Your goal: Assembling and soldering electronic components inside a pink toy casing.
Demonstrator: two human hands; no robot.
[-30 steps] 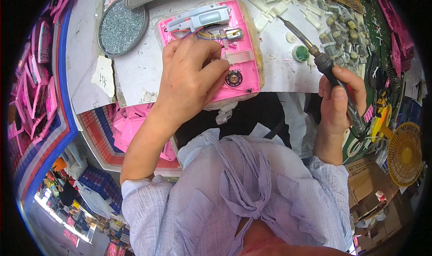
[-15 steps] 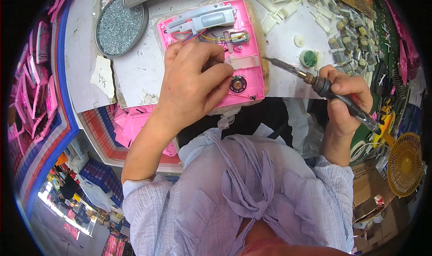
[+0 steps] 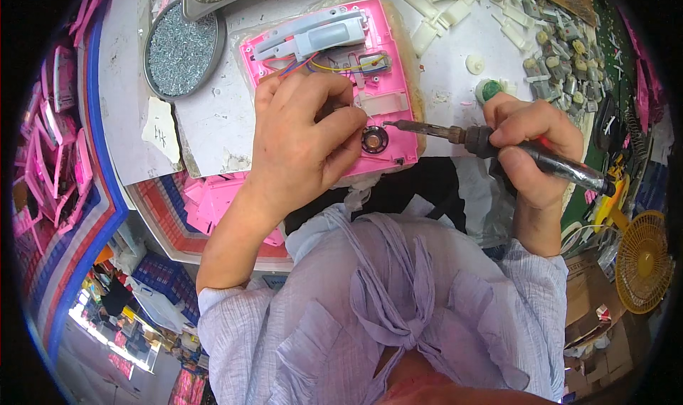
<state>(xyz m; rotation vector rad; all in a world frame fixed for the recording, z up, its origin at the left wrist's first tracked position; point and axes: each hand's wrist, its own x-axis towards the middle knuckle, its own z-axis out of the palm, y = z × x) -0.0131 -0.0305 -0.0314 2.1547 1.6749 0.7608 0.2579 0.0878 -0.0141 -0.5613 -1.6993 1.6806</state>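
Note:
A pink plastic shell (image 3: pixel 379 22) lies open on the table, holding a grey plastic part (image 3: pixel 331 37), a small boxed motor (image 3: pixel 375 63), coloured wires (image 3: pixel 329 66), a translucent strip (image 3: pixel 384 104) and a round black speaker (image 3: pixel 374 140). My left hand (image 3: pixel 302 128) rests over the shell's left side, thumb and fingers pinched together beside the speaker. What they hold is hidden. In my right hand (image 3: pixel 533 138) is a soldering iron (image 3: pixel 478 140), gripped by its dark handle. Its tip points left, close by the speaker's upper right edge; whether it touches cannot be made out.
A round dish of screws (image 3: pixel 181 49) stands at the far left. Right of the shell are a green-filled tub (image 3: pixel 489 89), a white disc (image 3: pixel 475 64) and several small motors (image 3: pixel 562 67). Pink shells (image 3: pixel 213 202) lie below the table edge. A yellow fan (image 3: pixel 642 261) stands lower right.
My right hand has brought the soldering iron down and left, its tip now near the speaker. My left hand keeps its pinch, and the shell has shifted slightly.

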